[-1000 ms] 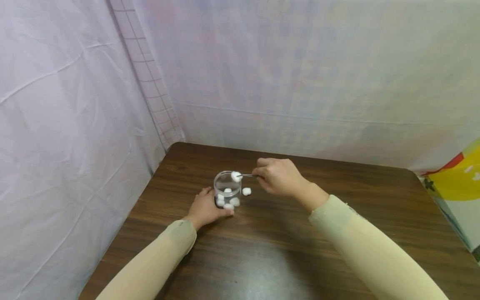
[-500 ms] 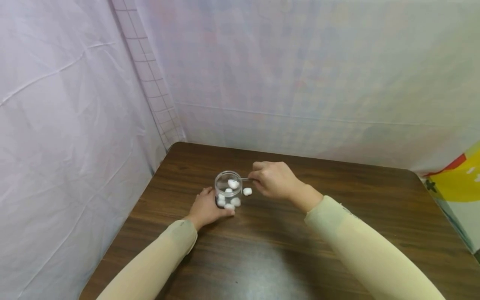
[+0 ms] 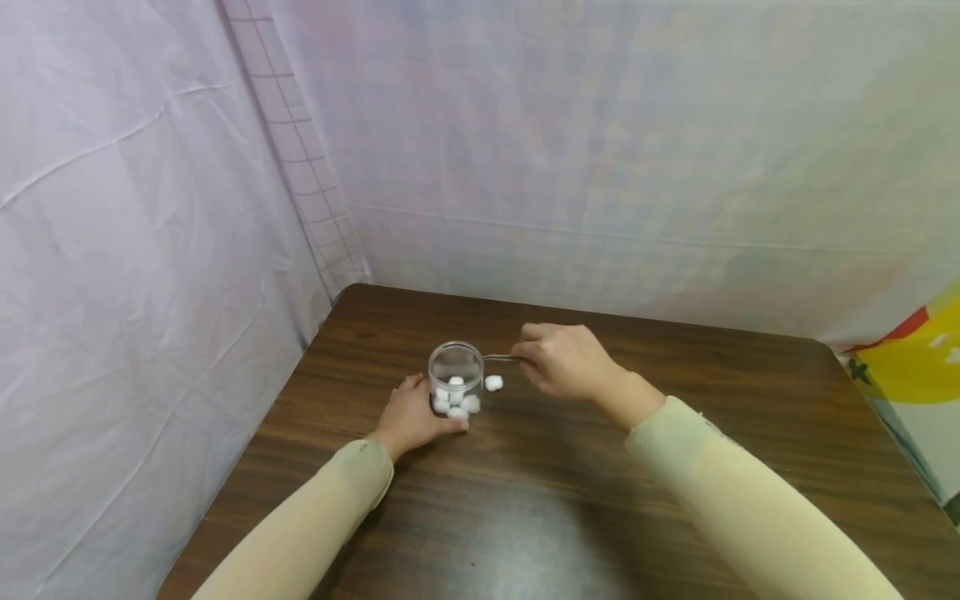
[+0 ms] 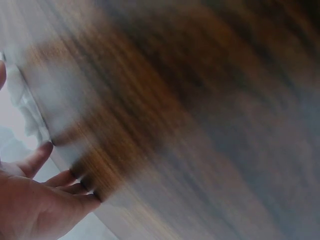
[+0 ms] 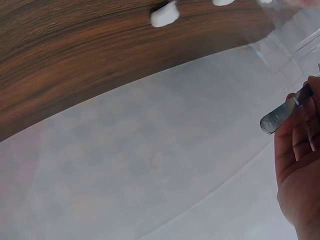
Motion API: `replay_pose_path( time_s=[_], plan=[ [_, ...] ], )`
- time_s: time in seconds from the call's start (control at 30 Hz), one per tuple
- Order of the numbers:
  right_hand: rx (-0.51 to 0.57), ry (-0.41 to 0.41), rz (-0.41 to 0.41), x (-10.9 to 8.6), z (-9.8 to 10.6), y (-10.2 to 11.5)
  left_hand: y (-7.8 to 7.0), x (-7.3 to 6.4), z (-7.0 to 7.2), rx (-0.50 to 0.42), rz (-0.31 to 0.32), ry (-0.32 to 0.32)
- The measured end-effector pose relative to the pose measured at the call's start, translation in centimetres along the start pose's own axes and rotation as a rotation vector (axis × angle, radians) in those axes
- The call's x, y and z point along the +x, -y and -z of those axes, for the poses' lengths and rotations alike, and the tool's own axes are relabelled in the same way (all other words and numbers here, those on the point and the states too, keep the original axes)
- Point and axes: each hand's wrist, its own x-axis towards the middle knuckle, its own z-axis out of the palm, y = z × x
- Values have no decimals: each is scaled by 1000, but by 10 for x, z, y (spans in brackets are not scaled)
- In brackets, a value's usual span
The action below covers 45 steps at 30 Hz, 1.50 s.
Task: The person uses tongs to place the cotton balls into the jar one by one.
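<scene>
A clear round jar (image 3: 455, 354) stands on the table in the head view, with several white cotton balls (image 3: 469, 404) inside. My left hand (image 3: 409, 417) holds the jar low on its left side, thumb in front and fingers behind. Metal tweezers (image 3: 498, 357) are pinched in my right hand (image 3: 564, 360), their tips at the right of the jar's rim with no cotton ball between them. One loose cotton ball (image 3: 493, 382) lies just right of the jar. The right wrist view shows the tweezers' broad rear end (image 5: 276, 120) sticking out past the fingers.
The brown wooden table (image 3: 675, 467) ends at a white curtain (image 3: 600, 167) behind, and another curtain (image 3: 150, 250) hangs along the left. A yellow and red patterned cloth (image 3: 915, 358) is beyond the right edge.
The tweezers carried a cotton ball over the jar and let it go inside. My right hand then drew back a little to the right. The left hand stays in place.
</scene>
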Motion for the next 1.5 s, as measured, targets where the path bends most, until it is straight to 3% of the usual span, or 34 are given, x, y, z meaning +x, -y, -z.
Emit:
replay_pose_path(
  time_s=[0.43,0.77,1.13,1.5],
  plan=[
    [-2,24,-88,-52,-8,-23,-2,-2,3,-2,3,5],
    [-15,73,-132,-80,-18,-36,-2,-1,4,-7,-2,4],
    [-10,156,-204,-94,-24,-41,-2,-2,3,-1,1,9],
    [-4,160,-200,-102,-29,-46,1,1,0,-12,1,6]
  ],
)
